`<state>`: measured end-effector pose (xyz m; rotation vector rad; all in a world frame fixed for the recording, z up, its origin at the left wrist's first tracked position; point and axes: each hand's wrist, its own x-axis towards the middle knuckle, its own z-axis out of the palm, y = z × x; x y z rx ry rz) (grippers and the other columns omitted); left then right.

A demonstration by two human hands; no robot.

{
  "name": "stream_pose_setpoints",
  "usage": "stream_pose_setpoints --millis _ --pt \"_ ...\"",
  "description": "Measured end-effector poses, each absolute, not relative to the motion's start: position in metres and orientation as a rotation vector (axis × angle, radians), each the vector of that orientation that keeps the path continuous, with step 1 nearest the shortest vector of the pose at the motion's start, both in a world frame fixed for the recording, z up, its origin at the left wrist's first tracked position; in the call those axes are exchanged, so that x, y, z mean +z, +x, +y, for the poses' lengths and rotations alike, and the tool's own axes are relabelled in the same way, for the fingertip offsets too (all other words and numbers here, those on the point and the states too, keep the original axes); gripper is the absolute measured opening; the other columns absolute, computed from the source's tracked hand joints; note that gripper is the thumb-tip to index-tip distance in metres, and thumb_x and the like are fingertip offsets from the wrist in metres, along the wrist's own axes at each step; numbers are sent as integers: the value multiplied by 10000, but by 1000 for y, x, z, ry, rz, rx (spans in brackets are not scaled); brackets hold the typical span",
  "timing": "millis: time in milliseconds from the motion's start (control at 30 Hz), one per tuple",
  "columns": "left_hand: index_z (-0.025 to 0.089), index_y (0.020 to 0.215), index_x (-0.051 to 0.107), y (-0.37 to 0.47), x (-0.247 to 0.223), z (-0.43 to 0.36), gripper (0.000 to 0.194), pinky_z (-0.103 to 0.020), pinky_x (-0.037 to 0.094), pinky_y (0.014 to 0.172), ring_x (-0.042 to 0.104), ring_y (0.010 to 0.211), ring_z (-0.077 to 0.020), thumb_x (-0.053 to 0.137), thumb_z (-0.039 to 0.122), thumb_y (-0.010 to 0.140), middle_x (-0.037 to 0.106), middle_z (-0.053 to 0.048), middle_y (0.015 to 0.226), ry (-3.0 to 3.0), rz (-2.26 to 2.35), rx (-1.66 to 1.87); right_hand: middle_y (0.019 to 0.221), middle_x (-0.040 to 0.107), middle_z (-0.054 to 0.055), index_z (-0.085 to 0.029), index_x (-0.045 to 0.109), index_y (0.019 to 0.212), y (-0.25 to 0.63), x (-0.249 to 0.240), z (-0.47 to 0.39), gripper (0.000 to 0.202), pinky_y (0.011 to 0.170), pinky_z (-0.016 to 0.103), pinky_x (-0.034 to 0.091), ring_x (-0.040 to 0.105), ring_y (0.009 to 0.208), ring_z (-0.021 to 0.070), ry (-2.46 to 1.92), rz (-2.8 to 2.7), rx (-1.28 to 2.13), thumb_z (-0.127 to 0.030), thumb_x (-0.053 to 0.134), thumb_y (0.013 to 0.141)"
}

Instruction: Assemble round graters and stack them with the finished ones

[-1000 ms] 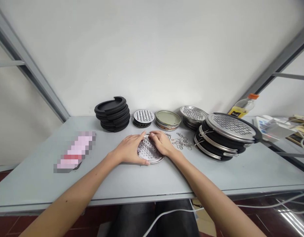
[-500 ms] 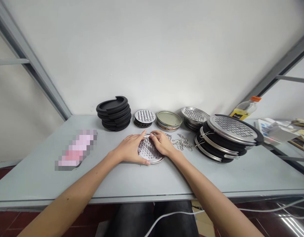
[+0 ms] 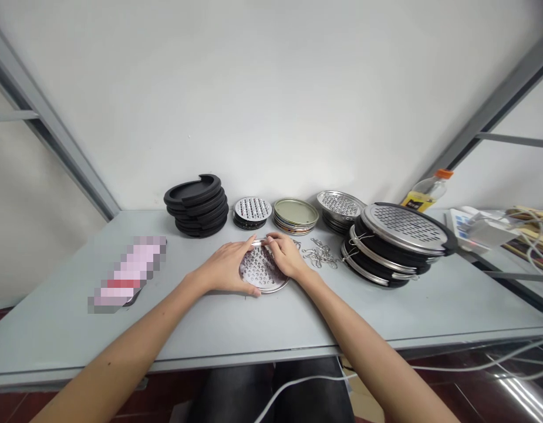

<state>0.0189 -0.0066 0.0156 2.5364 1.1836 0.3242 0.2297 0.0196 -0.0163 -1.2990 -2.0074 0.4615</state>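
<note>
Between my two hands, a round metal grater plate (image 3: 261, 269) with a shiny rim lies on the grey table. My left hand (image 3: 229, 267) curves around its left edge, thumb at the near rim and fingers at the far rim. My right hand (image 3: 287, 256) grips the upper right edge, thumb lying over the perforated face. Small bent wire clips (image 3: 320, 255) lie in a loose pile to the right of my right hand. Behind the plate stand a stack of small grater discs (image 3: 252, 209) and a stack of greenish round lids (image 3: 296, 211).
Black ring-shaped holders (image 3: 196, 205) are stacked at the back left. More grater plates (image 3: 340, 205) stand at the back right, beside a tall stack of assembled graters (image 3: 401, 229). A bottle (image 3: 429, 191) stands behind them. A blurred pink object (image 3: 132, 270) lies on the left.
The whole view has shifted slightly. Both hands keep nearly the same hold on the grater plate, and the stacks stand as before.
</note>
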Motion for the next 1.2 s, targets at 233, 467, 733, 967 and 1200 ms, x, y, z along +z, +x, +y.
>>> stream_pose_setpoints --millis 233,467,733,967,1200 --pt "218 1521 153 8 18 -1 1204 -460 296 1106 315 1379 -359 719 715 582 293 -121 1539 2545 1060 312 999 713 99 -151 727 926 235 -9 23 496 873 310 442 644 935 213 -1287 -2018 491 -379 291 992" --pt "204 1518 191 5 17 1 1175 -439 256 1140 282 1399 -344 707 723 598 284 -109 1547 2558 1023 272 1067 694 90 -174 739 931 237 -8 20 478 935 320 402 617 1010 214 -1270 -2115 404 -365 305 995" --pt "181 1518 196 5 15 2 1187 -442 254 1140 281 1396 -348 706 728 596 288 -122 1543 2558 1025 265 1082 677 82 -178 735 923 238 -10 20 457 942 335 392 593 1021 209 -1267 -2167 364 -353 319 998" --pt "205 1523 172 5 16 1 1177 -444 272 1130 287 1393 -348 706 717 608 278 -103 1550 2554 998 287 1066 675 71 -184 736 835 237 -9 19 474 929 336 402 588 994 200 -1279 -2185 345 -368 329 995" --pt "232 1519 175 5 15 2 1185 -444 279 1121 303 1388 -345 733 697 583 284 -99 1548 2540 1024 301 1097 664 62 -202 734 787 236 -10 20 483 933 349 414 583 992 201 -1277 -2212 302 -403 343 987"
